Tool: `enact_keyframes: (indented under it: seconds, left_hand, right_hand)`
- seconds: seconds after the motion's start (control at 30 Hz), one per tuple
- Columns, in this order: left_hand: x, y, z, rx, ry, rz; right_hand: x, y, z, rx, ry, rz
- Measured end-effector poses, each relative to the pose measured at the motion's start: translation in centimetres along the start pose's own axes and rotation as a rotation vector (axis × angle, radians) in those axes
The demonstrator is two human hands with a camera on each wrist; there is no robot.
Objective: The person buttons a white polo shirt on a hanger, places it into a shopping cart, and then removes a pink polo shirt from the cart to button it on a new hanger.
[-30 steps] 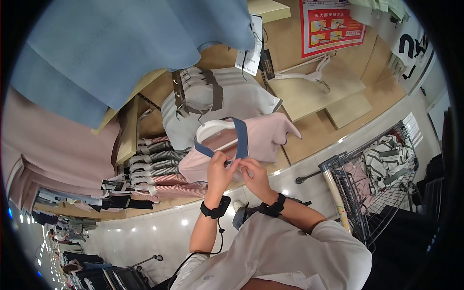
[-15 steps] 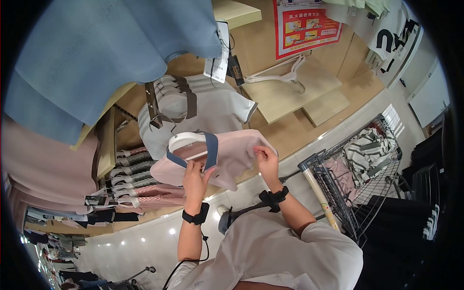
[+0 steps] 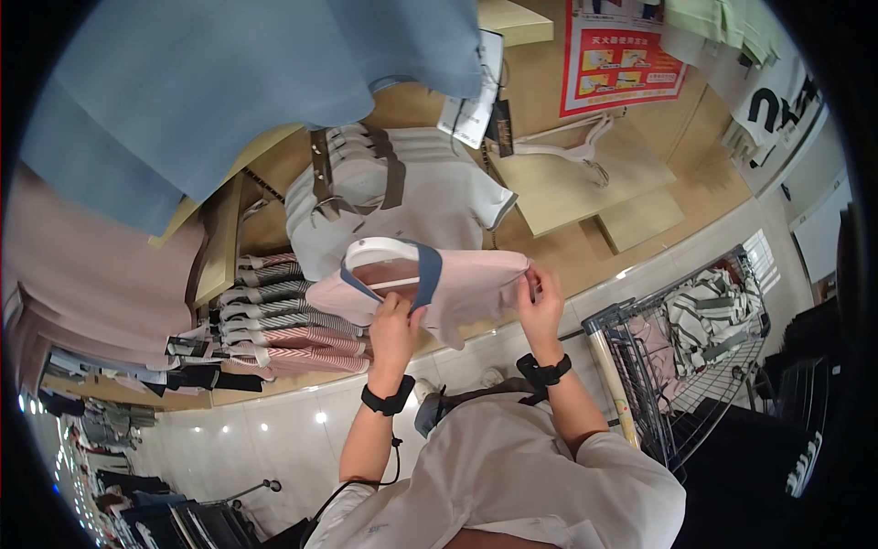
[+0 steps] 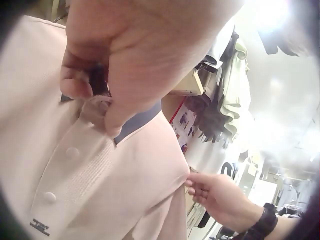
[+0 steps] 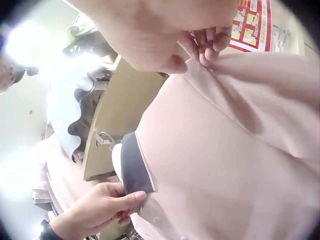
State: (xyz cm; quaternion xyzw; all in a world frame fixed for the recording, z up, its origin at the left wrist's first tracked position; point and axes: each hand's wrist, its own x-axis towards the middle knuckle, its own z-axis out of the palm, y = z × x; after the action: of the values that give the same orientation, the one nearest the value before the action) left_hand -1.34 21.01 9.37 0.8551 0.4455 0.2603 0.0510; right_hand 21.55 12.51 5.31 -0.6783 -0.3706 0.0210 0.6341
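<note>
A pink polo shirt (image 3: 476,282) with a dark blue collar (image 3: 428,274) hangs on a white hanger (image 3: 382,249) in front of me. My left hand (image 3: 393,334) pinches the front of its neck opening; in the left wrist view, thumb and fingers close on the top of the buttoned placket (image 4: 75,150), just under the collar. Out at the shirt's right side, my right hand (image 3: 542,304) pinches the cloth near the shoulder and sleeve. The right wrist view shows the fabric (image 5: 200,120) creasing away from those fingertips.
Behind the shirt hang several grey shirts (image 3: 412,197) with brown collars. Striped shirts (image 3: 274,306) are at the left, a blue garment (image 3: 274,64) overhead. A loose hanger (image 3: 567,146) lies on a wooden shelf (image 3: 549,201). A cart (image 3: 677,348) with clothes stands right.
Both hands were together at the collar. My right hand has moved away to the right and taken hold of the shirt's shoulder area, spreading that side. The left hand stays at the collar.
</note>
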Motion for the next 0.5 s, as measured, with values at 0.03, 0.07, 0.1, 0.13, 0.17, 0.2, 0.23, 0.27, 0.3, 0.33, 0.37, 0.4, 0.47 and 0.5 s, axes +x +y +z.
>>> enact_keyframes:
  seconds: [0.03, 0.07, 0.1, 0.13, 0.17, 0.2, 0.23, 0.27, 0.3, 0.33, 0.37, 0.4, 0.47, 0.5]
  left_hand:
    - [-0.1, 0.2, 0.2, -0.011, 0.005, 0.008]
    - [-0.2, 0.4, 0.3, -0.023, 0.01, 0.016]
    - [-0.2, 0.7, 0.3, -0.017, 0.016, 0.006]
    - [-0.1, 1.1, 0.1, -0.058, 0.021, 0.024]
    - [-0.2, 1.2, -0.1, -0.098, 0.025, 0.043]
    - [-0.3, 0.7, 0.0, -0.126, -0.005, 0.092]
    - [-0.7, 0.8, -0.1, -0.124, 0.0, 0.089]
    - [-0.6, 1.9, -1.2, -0.216, 0.05, -0.045]
    - [-0.4, 2.4, -1.9, -0.308, 0.103, -0.178]
    - [-0.3, 1.3, -1.9, -0.305, 0.112, -0.182]
    - [-0.3, -0.8, -2.0, -0.193, 0.258, -0.146]
    - [-0.2, -2.6, -2.6, -0.079, 0.401, -0.111]
    - [1.2, -5.0, -4.3, -0.048, 0.419, -0.112]
    - [1.9, -6.0, -5.1, -0.018, 0.433, -0.103]
  right_hand:
    - [0.9, -1.5, -0.3, 0.009, -0.011, -0.005]
    - [1.9, -3.0, -0.5, -0.116, 0.017, -0.211]
    - [2.8, -4.0, -0.5, -0.239, 0.049, -0.416]
    - [3.7, -4.6, -0.4, -0.232, 0.041, -0.419]
    - [4.4, -4.9, -0.3, -0.328, -0.051, -0.512]
    - [5.0, -5.0, -0.2, -0.426, -0.14, -0.605]
    - [5.6, -3.6, 0.4, -0.421, -0.142, -0.609]
    - [6.0, -0.9, 1.1, -0.245, -0.265, -0.438]
    - [6.6, 0.0, 1.3, -0.067, -0.384, -0.267]
    - [6.8, 0.9, 1.0, 0.036, -0.4, -0.09]
    - [7.0, 1.7, 0.7, 0.039, -0.408, -0.093]
    - [7.3, 2.9, 0.5, 0.057, -0.461, -0.087]
    - [7.3, 3.3, 0.6, 0.117, -0.496, -0.064]
    - [7.2, 3.8, 0.9, 0.119, -0.504, -0.066]
